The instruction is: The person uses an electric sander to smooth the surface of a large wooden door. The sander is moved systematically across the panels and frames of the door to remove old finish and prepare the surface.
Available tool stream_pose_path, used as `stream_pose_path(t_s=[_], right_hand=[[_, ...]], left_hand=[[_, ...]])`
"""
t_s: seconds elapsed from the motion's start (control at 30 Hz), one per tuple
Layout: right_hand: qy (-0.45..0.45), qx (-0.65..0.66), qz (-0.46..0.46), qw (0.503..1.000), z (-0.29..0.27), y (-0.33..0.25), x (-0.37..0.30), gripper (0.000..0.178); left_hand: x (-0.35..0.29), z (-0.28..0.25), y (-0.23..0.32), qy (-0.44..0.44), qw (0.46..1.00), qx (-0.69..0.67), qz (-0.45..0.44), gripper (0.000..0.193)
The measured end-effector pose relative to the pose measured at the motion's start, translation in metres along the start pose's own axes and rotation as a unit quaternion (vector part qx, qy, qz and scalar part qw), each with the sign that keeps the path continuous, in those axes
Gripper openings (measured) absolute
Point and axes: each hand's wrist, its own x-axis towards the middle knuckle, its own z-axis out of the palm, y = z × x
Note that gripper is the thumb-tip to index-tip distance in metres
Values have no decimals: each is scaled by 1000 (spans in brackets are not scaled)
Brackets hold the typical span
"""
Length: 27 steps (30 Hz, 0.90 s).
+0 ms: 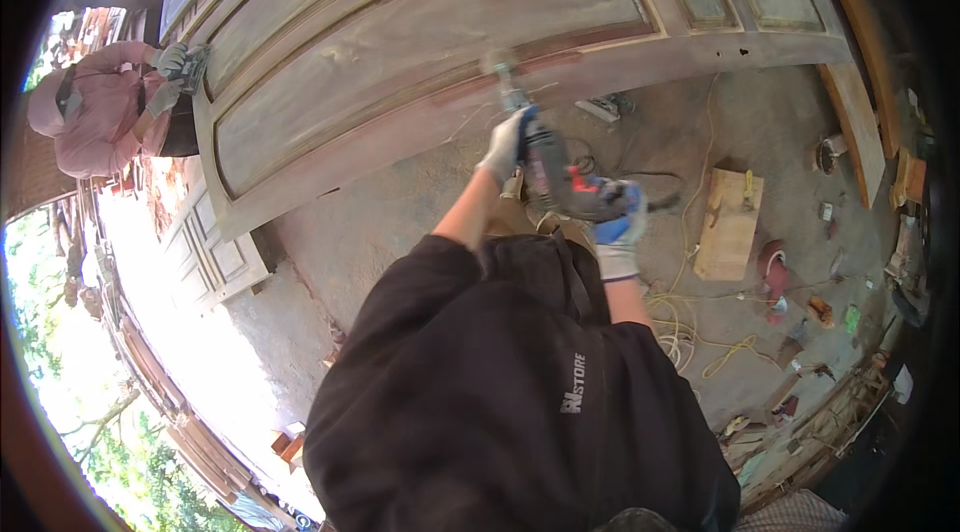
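Both my hands wear white and blue work gloves and are closed round a corded power drill (552,164) with a dark body and red parts. My left hand (511,142) wraps its front end. At the rear grip is my right hand (622,219), fingers curled round the handle. The drill's blurred round head (498,62) meets the moulding along the near edge of a large panelled wooden door (420,22). The door lies flat, raised above the floor, its surface partly pale and dusty, partly reddish brown.
A person in pink (100,117) with gloved hands works a sander (190,70) at the door's left end. Another panelled door (215,252) lies lower left. Right of me are a wooden board (728,224), a yellow cord (740,347) and scattered scraps on the concrete floor.
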Motion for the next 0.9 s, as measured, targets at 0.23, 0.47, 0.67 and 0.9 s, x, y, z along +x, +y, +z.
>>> stream_pose_path(t_s=[0.23,0.47,0.67,0.9], right_hand=[[73,-106,-118,985,-3,-111,-5,27],[-18,-135,-39,990,35,-8,-15,18],[-96,-273,86,953,70,22,-15,25],[-60,-157,4,986,18,-55,0,24]], left_hand=[[-19,132,-49,-99,992,41,-66,41],[6,-17,-38,-47,991,-115,-53,20],[-12,-100,-25,-8,971,-232,-59,16],[3,16,-59,-23,992,-123,-26,22]])
